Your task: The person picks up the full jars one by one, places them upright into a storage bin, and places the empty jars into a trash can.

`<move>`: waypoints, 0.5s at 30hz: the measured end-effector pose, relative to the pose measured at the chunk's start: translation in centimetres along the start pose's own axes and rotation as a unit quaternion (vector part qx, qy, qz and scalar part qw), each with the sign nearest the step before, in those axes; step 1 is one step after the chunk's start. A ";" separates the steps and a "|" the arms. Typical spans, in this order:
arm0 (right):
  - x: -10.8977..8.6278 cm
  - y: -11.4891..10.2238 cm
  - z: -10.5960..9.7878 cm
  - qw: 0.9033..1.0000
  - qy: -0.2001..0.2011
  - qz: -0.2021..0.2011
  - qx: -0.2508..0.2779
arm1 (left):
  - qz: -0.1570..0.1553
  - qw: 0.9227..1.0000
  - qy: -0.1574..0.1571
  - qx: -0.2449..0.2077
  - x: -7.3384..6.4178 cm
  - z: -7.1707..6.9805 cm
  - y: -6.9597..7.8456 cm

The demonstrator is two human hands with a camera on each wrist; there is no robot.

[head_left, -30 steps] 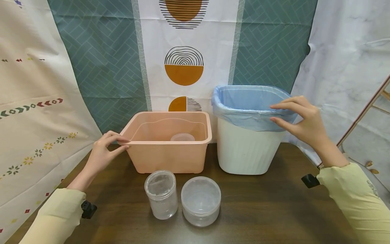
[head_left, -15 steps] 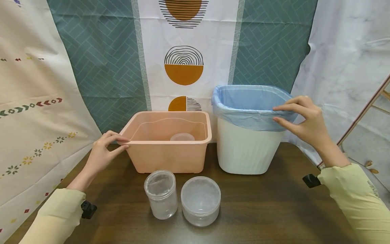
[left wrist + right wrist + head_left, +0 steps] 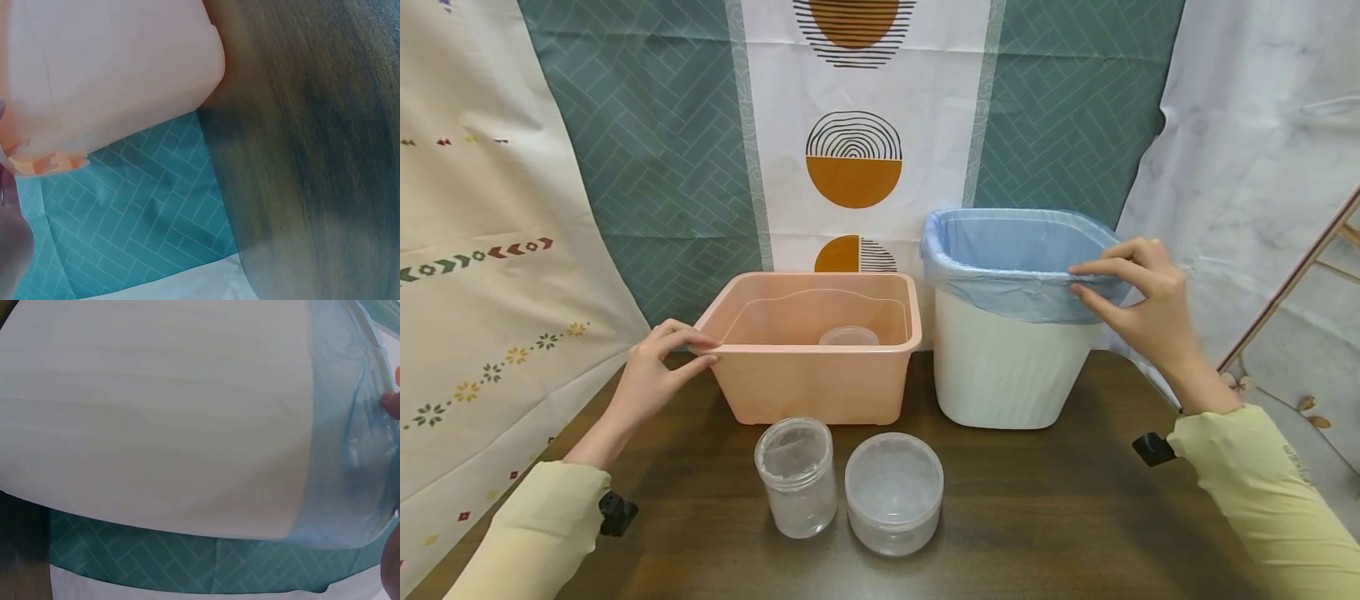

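Two bare hands reach over a dark wood-grain surface [image 3: 1037, 508]. The left hand [image 3: 662, 362] pinches the near left corner of the rim of one peach plastic bin [image 3: 812, 387], its fingers over the edge and its thumb against the outside; the bin extends to the right of that hand. The right hand [image 3: 1138, 292] pinches the rim of one upright white bin [image 3: 1007, 362] through a blue plastic liner [image 3: 1000, 292] folded over the edge, fingers above and thumb outside; this bin lies to the left of that hand and below it.

Inside the peach bin, right of the left hand, is one clear round piece [image 3: 850, 336], only partly visible; whether it is a lid or a container cannot be told. Two clear containers stand upright between the hands, closer to the viewer than either: a tall jar [image 3: 803, 508], nearer the left hand, and just beside it, a wider, lower tub [image 3: 895, 533].

Grey lettering [image 3: 1297, 465] runs along the pale yellow sleeve [image 3: 1247, 467] behind the right hand, too slanted and blurred to read. Two black wrist cameras [image 3: 617, 514] show, one behind each hand. Beyond the hands hangs a teal-and-white cloth [image 3: 662, 150] with three orange-and-black round motifs, the top one cut off.
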State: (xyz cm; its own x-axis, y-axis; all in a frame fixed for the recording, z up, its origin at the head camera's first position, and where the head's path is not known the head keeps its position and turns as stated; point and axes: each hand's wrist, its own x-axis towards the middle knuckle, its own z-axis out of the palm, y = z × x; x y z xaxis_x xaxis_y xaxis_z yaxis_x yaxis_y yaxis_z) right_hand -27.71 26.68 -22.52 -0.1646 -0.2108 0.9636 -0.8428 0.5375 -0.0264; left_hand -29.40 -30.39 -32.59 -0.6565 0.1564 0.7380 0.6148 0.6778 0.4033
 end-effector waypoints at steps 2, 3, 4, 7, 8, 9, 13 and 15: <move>-0.1 0.0 0.2 1.000 0.013 0.010 0.004 | 0.002 1.000 0.001 -0.001 0.0 0.0 0.1; -0.2 -0.1 0.3 1.000 0.016 0.016 0.003 | 0.002 1.000 0.001 -0.002 0.0 0.0 0.1; -0.3 -0.1 0.3 1.000 0.020 0.022 0.001 | 0.002 1.000 0.001 -0.002 0.0 0.0 0.1; -0.5 -0.4 0.6 0.999 0.033 0.043 0.001 | 0.001 1.000 0.002 -0.001 0.0 0.1 0.2; -0.5 -0.5 0.7 0.998 0.037 0.050 0.000 | 0.000 1.000 0.002 -0.001 0.0 0.1 0.2; -0.5 -0.6 0.8 0.998 0.041 0.057 -0.001 | -0.001 1.000 0.002 -0.001 0.0 0.1 0.2; -0.6 -1.2 1.4 0.995 0.062 0.081 -0.001 | -0.001 1.000 0.003 -0.001 0.0 0.0 0.3; -0.6 -1.4 1.6 0.993 0.072 0.088 -0.002 | 0.001 1.000 0.003 0.000 0.0 0.0 0.3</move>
State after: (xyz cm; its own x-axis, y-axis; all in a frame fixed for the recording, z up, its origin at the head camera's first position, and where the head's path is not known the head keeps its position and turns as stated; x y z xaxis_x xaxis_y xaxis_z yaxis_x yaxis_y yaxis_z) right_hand -27.29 24.75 -23.50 -0.2340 0.0064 0.9722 -0.8054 0.5588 -0.1976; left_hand -29.21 -30.24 -32.46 -0.6523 0.1527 0.7424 0.6158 0.6779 0.4016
